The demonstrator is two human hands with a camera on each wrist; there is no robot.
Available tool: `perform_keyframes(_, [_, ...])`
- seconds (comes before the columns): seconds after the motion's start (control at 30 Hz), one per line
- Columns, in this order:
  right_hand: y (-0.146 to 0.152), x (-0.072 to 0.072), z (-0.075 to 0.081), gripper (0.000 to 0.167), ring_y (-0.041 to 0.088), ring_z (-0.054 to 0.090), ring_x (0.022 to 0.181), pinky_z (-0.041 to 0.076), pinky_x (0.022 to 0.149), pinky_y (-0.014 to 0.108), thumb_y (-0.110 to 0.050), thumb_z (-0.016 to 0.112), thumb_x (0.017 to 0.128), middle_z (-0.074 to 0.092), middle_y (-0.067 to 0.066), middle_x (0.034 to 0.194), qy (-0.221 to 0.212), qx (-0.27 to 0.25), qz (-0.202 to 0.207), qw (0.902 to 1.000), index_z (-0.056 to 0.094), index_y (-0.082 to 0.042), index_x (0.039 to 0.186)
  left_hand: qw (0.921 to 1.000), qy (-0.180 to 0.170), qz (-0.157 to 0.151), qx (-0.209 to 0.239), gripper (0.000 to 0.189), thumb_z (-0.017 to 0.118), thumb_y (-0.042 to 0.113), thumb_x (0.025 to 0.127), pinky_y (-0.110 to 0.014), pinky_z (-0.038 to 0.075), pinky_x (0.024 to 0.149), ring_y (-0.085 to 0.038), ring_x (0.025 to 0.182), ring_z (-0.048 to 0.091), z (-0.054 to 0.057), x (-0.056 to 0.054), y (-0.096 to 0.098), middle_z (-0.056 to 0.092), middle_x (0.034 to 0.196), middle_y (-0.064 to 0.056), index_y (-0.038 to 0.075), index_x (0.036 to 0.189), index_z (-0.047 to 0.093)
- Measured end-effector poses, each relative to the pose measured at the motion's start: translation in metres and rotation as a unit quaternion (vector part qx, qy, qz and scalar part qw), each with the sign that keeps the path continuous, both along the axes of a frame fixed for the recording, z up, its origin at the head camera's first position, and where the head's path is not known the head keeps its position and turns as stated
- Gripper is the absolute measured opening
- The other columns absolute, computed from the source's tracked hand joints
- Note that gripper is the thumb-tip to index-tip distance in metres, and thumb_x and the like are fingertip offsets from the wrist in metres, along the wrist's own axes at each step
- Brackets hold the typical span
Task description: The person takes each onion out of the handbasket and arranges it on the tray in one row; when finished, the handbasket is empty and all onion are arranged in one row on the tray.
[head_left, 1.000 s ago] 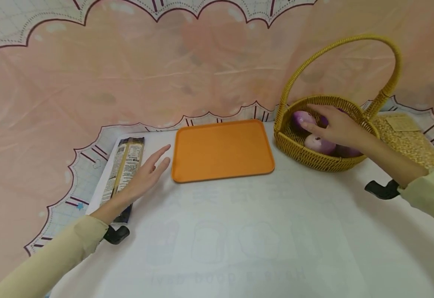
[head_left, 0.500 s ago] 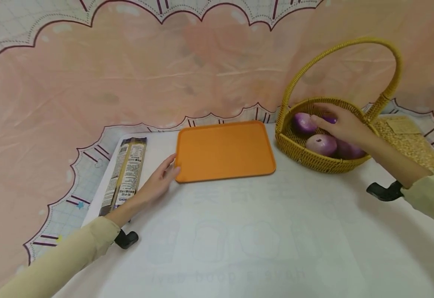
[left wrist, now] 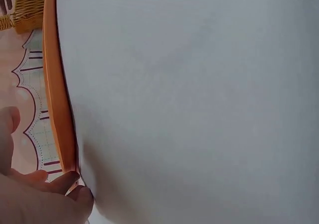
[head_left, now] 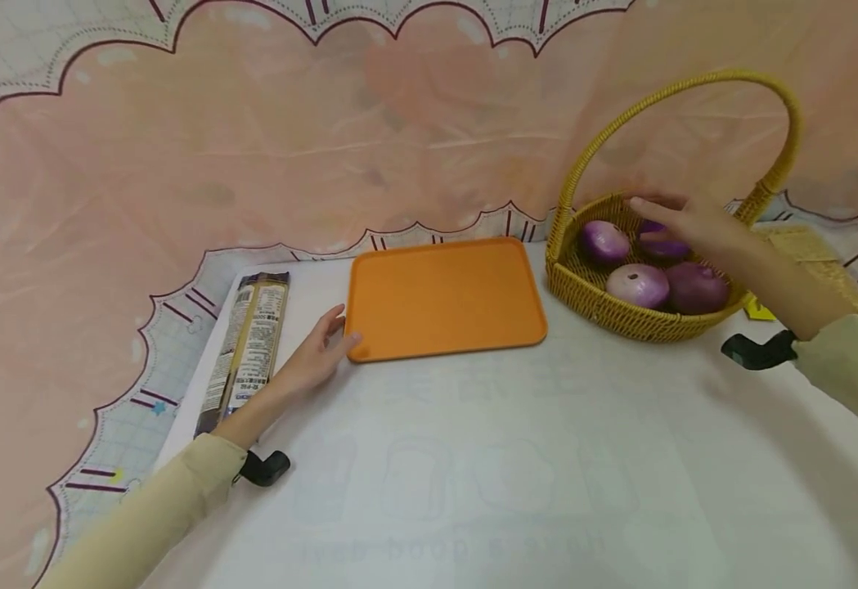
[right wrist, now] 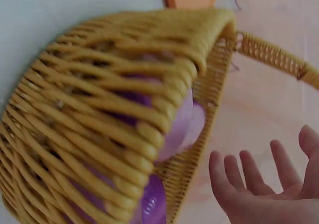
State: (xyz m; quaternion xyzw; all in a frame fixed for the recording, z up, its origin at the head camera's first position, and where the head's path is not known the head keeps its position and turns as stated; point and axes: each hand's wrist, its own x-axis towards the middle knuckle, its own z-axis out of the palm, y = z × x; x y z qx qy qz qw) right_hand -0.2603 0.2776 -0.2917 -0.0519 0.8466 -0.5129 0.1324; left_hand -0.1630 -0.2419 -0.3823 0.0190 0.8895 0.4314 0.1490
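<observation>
My left hand is at the left end of an orange tray, its thumb over the near corner. In the left wrist view the fingertips touch the tray's end, while another digit stands clear of it. My right hand hovers over a yellow wicker basket with its fingers spread and nothing in them. Several purple onions lie in the basket, among them a pale one and a dark one. In the right wrist view that hand is beside the basket's opening, apart from the onions.
The basket's tall arched handle rises beside my right hand. Behind the right forearm lies a clear bag of yellow grains. Two long printed packets lie left of the tray. A patterned pink backdrop stands behind the white table.
My left hand has moved right from beside the packets to the tray's left edge. The right hand has shifted slightly right and back over the basket, baring more of the onions.
</observation>
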Motion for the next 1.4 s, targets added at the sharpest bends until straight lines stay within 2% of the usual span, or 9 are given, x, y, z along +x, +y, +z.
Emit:
perform_keyframes(0.13, [0.006, -0.008, 0.004, 0.049, -0.005, 0.054, 0.106, 0.055, 0.082, 0.016, -0.037, 0.053, 0.098, 0.047, -0.01, 0.138, -0.002, -0.073, 0.015, 0.9972, 0.047, -0.021, 0.144, 0.9997, 0.012, 0.0, -0.023, 0.079, 0.051, 0.043, 0.099, -0.055, 0.013, 0.122, -0.036, 0.151, 0.013, -0.001, 0.002, 0.002, 0.019, 0.161, -0.021, 0.008, 0.157, 0.009])
perform_keyframes(0.23, [0.013, -0.015, 0.009, 0.045, -0.003, 0.052, 0.11, 0.055, 0.082, 0.016, -0.032, 0.053, 0.099, 0.051, -0.015, 0.131, -0.004, -0.094, 0.033, 0.995, 0.049, -0.021, 0.142, 0.9993, 0.017, -0.003, -0.033, 0.081, 0.054, 0.042, 0.098, -0.054, 0.012, 0.122, -0.035, 0.151, 0.013, 0.001, 0.0, 0.004, 0.02, 0.161, -0.019, 0.007, 0.156, 0.009])
perform_keyframes(0.37, [0.021, -0.024, 0.014, 0.048, 0.008, 0.044, 0.124, 0.053, 0.084, 0.013, -0.035, 0.05, 0.1, 0.05, -0.015, 0.131, -0.002, -0.037, 0.054, 0.9978, 0.045, -0.021, 0.146, 0.9991, 0.002, -0.005, -0.042, 0.085, 0.055, 0.04, 0.097, -0.054, 0.011, 0.122, -0.036, 0.151, 0.012, 0.002, -0.002, 0.009, 0.018, 0.161, -0.02, 0.006, 0.156, 0.006])
perform_keyframes(0.5, [0.025, -0.032, 0.016, 0.051, 0.006, 0.042, 0.125, 0.053, 0.084, 0.012, -0.037, 0.049, 0.1, 0.047, -0.012, 0.135, 0.01, 0.019, 0.074, 0.997, 0.042, -0.018, 0.148, 0.9986, -0.016, -0.001, -0.051, 0.087, 0.054, 0.042, 0.097, -0.053, 0.011, 0.122, -0.035, 0.151, 0.01, 0.002, -0.002, 0.012, 0.015, 0.162, -0.02, 0.003, 0.156, 0.003])
perform_keyframes(0.63, [0.024, -0.036, 0.014, 0.05, 0.0, 0.05, 0.115, 0.054, 0.084, 0.014, -0.032, 0.051, 0.1, 0.052, -0.011, 0.129, 0.016, 0.019, 0.082, 0.9963, 0.044, -0.014, 0.145, 0.9981, -0.018, -0.001, -0.059, 0.087, 0.053, 0.043, 0.098, -0.053, 0.013, 0.122, -0.036, 0.151, 0.009, 0.001, -0.001, 0.011, 0.012, 0.162, -0.021, 0.001, 0.155, 0.003])
perform_keyframes(0.83, [0.022, -0.043, 0.01, 0.056, 0.01, 0.046, 0.124, 0.052, 0.088, 0.013, -0.042, 0.051, 0.098, 0.048, -0.003, 0.139, -0.004, 0.06, 0.083, 0.9947, 0.041, -0.018, 0.148, 0.9975, 0.003, 0.0, -0.071, 0.084, 0.054, 0.04, 0.098, -0.053, 0.015, 0.122, -0.039, 0.15, 0.013, -0.002, -0.001, 0.012, 0.016, 0.16, -0.025, -0.003, 0.154, 0.009])
perform_keyframes(1.03, [0.02, -0.054, 0.004, 0.056, -0.003, 0.057, 0.114, 0.052, 0.088, 0.014, -0.04, 0.055, 0.097, 0.056, -0.009, 0.134, -0.001, 0.079, 0.096, 0.9922, 0.046, -0.014, 0.145, 0.9956, 0.04, 0.002, -0.084, 0.079, 0.056, 0.035, 0.097, -0.054, 0.02, 0.12, -0.041, 0.147, 0.022, -0.004, -0.003, 0.017, 0.026, 0.156, -0.027, -0.005, 0.153, 0.017])
perform_keyframes(1.23, [0.012, -0.066, -0.001, 0.05, -0.001, 0.06, 0.113, 0.054, 0.088, 0.018, -0.033, 0.056, 0.098, 0.062, -0.012, 0.131, 0.022, 0.086, 0.146, 0.9853, 0.05, -0.012, 0.142, 0.9954, 0.033, 0.022, -0.086, 0.079, 0.057, 0.034, 0.096, -0.053, 0.02, 0.121, -0.041, 0.147, 0.023, -0.003, -0.003, 0.02, 0.027, 0.155, -0.028, -0.005, 0.152, 0.018])
perform_keyframes(1.4, [0.008, -0.071, -0.005, 0.048, -0.001, 0.059, 0.111, 0.055, 0.086, 0.022, -0.031, 0.056, 0.098, 0.062, -0.014, 0.13, 0.029, 0.096, 0.16, 0.982, 0.052, -0.01, 0.141, 0.9964, 0.021, 0.034, -0.075, 0.079, 0.058, 0.035, 0.096, -0.052, 0.02, 0.121, -0.04, 0.148, 0.021, -0.003, -0.003, 0.016, 0.025, 0.156, -0.028, -0.004, 0.153, 0.018])
